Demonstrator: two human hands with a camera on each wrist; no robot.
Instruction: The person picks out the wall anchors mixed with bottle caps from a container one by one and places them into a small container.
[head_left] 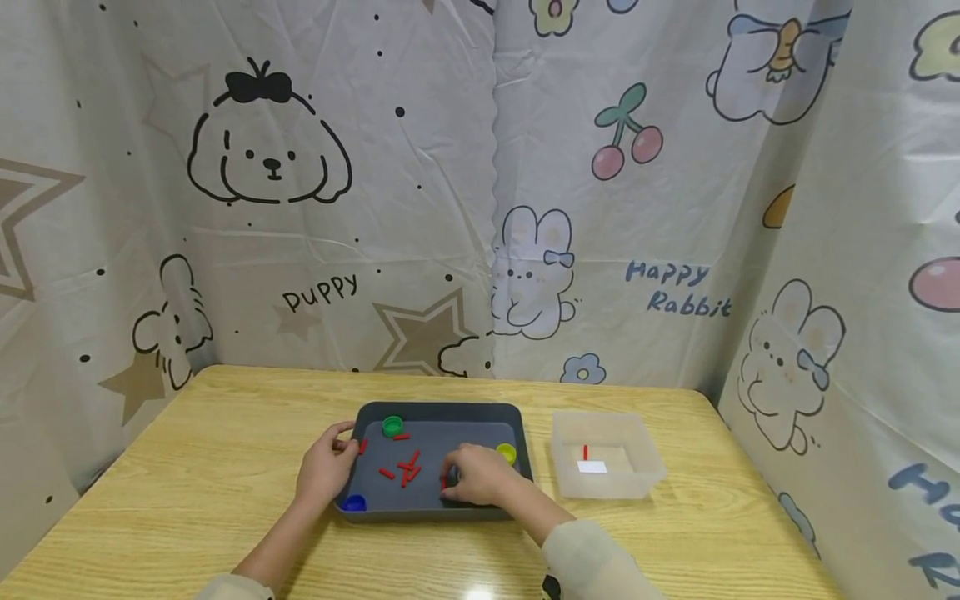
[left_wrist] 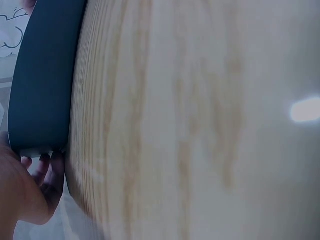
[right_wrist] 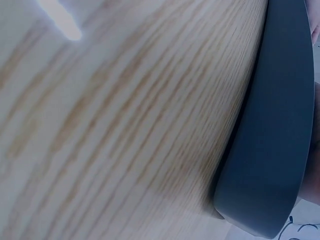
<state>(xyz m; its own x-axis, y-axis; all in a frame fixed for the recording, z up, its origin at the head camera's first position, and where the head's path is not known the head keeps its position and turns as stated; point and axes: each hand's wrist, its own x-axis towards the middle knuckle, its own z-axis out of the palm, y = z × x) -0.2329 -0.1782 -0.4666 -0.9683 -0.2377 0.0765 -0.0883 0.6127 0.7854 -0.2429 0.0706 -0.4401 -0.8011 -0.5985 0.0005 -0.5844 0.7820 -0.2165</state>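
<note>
The tray is gripped at its left wall by the left hand, with curled fingers set against the outside. A red stick is pinched at the fingertips of the right hand, which is curled nearly closed inside the tray. Loose sticks are scattered between the hands. The green cap and blue cap are seen right of the left hand, the yellow cap just beyond the right hand, the box to its right.

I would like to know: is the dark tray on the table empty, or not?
Not empty: the tray holds red pieces, a green cap, a yellow cap and a blue cap.
</note>
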